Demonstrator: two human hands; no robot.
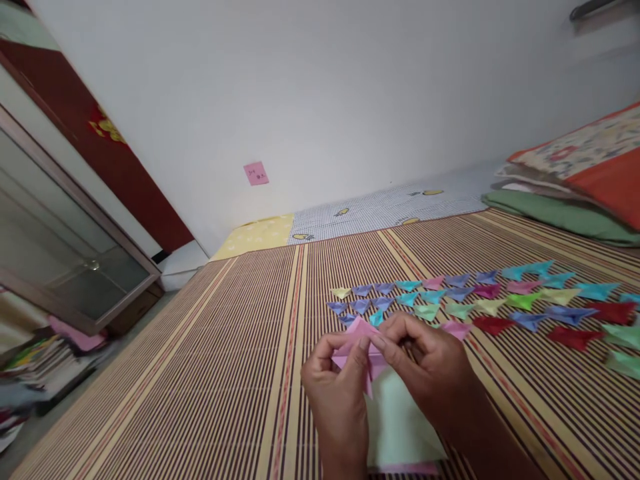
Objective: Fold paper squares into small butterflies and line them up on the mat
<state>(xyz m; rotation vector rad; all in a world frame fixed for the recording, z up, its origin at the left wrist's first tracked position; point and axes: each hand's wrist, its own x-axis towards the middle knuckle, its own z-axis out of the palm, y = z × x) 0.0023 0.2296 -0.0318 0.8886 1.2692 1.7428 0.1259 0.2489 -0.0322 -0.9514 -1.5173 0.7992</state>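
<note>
A partly folded piece of pink paper (359,328) is pinched between both hands, above the striped mat. My left hand (336,380) grips its left side with thumb and fingers closed. Thumb and fingers of my right hand (425,350) are closed on its right edge, the two thumbs close together. Below the hands lies a pale green sheet of paper (403,423), with a strip of pink showing under its near edge. Beyond and to the right, several rows of small folded paper pieces (525,300) in many colours rest on the mat.
The striped mat (240,347) covers the bed. Stacked pillows (590,167) and a green folded cloth (560,213) lie at the far right. A pink note (256,173) is stuck on the white wall. At left stand a glass-fronted cabinet (75,227) and a pile of books (40,353).
</note>
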